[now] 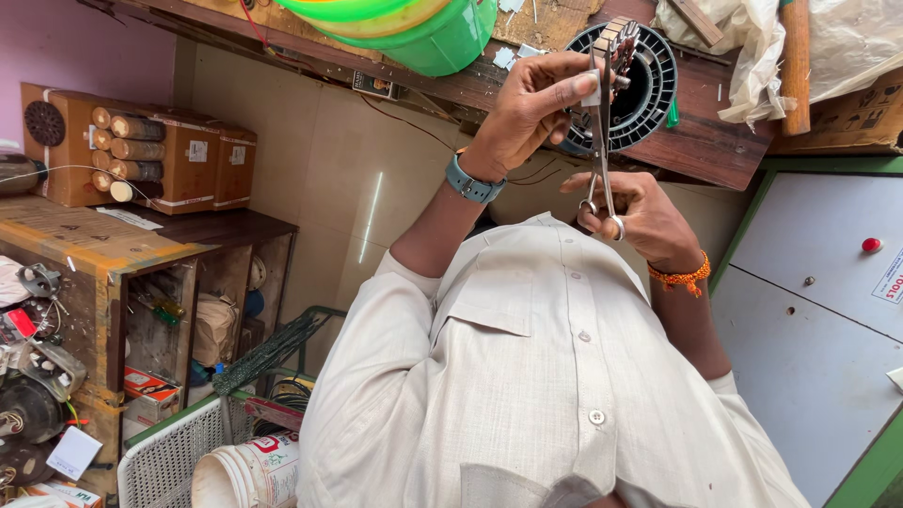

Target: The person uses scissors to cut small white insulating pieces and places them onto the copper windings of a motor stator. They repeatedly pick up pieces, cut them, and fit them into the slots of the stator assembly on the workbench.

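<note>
In the head view, which is seen inverted with the shirt front filling the lower middle, both hands are raised in front of the chest over a dark wooden bench [701, 141]. The left hand [531, 108], with a blue-grey watch [470, 181] on its wrist, is closed in a pinching grip on a small pale piece [591, 92], thumb and fingertips pressed together on it. The right hand [640, 216], with an orange thread band [685, 278] at the wrist, has its fingers through the ring handles of a pair of slim metal scissors [602, 141]; the grip is closed around the handles, and the blades run from the hand to the pale piece held by the other hand. Whether the blades are parted or shut cannot be told. Just behind the scissor tips a black round ribbed stator [654, 94] rests on the bench, with a small block of brown and pale segments [616, 38] at its rim. Green and yellow plastic tubs [414, 28] are stacked near it. To one side, brown cardboard boxes [188, 155] holding rolled tubes stand on a wooden shelf unit [122, 254], a white plastic basket [174, 461] sits beside a white bucket [254, 475], and a grey cabinet [818, 310] with a red knob [872, 245] stands opposite.
</note>
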`<state>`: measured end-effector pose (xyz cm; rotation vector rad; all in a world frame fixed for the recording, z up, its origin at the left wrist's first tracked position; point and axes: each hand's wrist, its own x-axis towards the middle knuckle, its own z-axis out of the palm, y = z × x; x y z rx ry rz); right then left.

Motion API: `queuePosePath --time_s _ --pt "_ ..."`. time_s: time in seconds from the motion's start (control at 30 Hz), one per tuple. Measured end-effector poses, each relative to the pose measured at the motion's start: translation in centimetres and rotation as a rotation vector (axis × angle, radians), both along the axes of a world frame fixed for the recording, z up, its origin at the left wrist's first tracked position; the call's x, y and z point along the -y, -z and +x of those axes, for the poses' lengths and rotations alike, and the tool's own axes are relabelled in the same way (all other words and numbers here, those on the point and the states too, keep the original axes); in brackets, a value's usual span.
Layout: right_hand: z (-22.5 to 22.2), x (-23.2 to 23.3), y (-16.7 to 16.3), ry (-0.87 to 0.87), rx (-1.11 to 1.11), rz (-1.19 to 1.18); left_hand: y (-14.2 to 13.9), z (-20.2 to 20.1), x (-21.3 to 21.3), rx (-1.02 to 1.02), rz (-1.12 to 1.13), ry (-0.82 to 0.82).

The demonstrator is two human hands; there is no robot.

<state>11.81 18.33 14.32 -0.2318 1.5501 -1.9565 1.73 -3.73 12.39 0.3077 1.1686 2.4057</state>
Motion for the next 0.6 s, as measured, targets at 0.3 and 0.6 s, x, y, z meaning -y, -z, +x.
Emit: queuePosePath --time_s 0.3,0.6 --pt "-0.14 0.64 -0.55 -0.012 0.018 0.041 0.32 0.28 0.70 0.054 0.082 -0.019" --pt "-0.43 0.77 -0.73 -0.045 -0.008 0.018 0.64 0.39 0.92 0.013 0.095 -0.018"
